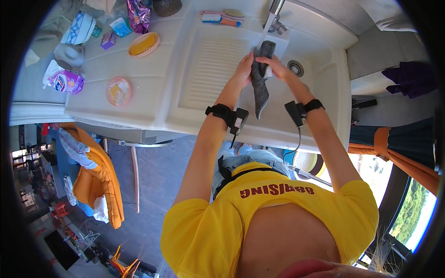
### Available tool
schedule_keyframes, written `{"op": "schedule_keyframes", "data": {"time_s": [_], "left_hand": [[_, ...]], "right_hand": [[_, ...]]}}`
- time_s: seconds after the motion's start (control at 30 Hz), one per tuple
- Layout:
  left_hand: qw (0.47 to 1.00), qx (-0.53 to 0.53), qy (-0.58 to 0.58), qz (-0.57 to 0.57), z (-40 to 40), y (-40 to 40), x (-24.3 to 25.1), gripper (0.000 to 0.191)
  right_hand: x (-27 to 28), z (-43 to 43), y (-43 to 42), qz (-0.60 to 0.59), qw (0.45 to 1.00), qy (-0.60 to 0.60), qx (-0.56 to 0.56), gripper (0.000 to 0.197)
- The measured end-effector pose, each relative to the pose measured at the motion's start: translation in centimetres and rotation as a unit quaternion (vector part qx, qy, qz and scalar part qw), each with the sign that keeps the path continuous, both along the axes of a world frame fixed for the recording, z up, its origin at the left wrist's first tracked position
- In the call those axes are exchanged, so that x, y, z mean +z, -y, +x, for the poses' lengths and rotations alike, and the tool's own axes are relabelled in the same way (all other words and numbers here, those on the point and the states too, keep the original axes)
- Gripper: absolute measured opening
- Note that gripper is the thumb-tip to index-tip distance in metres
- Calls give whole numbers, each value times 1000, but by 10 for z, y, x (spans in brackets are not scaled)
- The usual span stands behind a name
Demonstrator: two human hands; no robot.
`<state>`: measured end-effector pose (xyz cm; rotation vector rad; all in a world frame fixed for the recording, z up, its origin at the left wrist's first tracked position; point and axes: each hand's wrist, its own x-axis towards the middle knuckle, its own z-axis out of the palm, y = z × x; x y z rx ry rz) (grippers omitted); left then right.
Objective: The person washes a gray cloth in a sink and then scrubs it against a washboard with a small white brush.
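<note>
Both of my hands hold a wet dark grey cloth (259, 90), long and narrow like a sock, above the basin of a white laundry sink (314, 114). My left hand (246, 67) grips its left side. My right hand (274, 66) grips the folded part on the right, where a small white patch shows beneath the fingers. Water streams from the metal faucet (277, 7) onto the cloth's upper end. The cloth's lower end hangs free, tapering towards the sink's front edge.
Left of the basin is a ribbed washboard (217, 69), with brushes (220, 20) behind it. The counter holds a pink soap dish (119, 91), a yellow brush (144, 45) and a purple detergent pouch (67, 81). A drain (295, 68) lies right of my hands.
</note>
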<state>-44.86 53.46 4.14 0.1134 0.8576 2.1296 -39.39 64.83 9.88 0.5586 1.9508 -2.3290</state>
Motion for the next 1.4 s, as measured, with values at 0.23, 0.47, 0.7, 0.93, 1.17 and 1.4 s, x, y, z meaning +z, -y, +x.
{"op": "schedule_keyframes", "data": {"time_s": [0.23, 0.47, 0.7, 0.93, 1.17, 1.4], "left_hand": [[908, -27, -338, -246, 4, 18, 28, 56], [844, 1, -394, -365, 6, 15, 2, 56], [966, 188, 96, -151, -2, -21, -29, 45], [997, 33, 68, 10, 13, -24, -18, 45], [993, 11, 108, -43, 31, -42, -4, 41], [995, 23, 91, -21, 14, -27, -5, 48]], "right_hand": [[48, -5, -25, 57, 997, -56, -10, 31], [62, -14, -54, 380, 917, -102, -64, 41], [-16, 10, 16, 566, 809, -92, -129, 62], [-33, 1, 30, 401, 888, -83, -208, 49], [-37, -12, -22, 234, 958, -72, -147, 49], [-32, 9, 7, 263, 954, -73, -123, 46]]}}
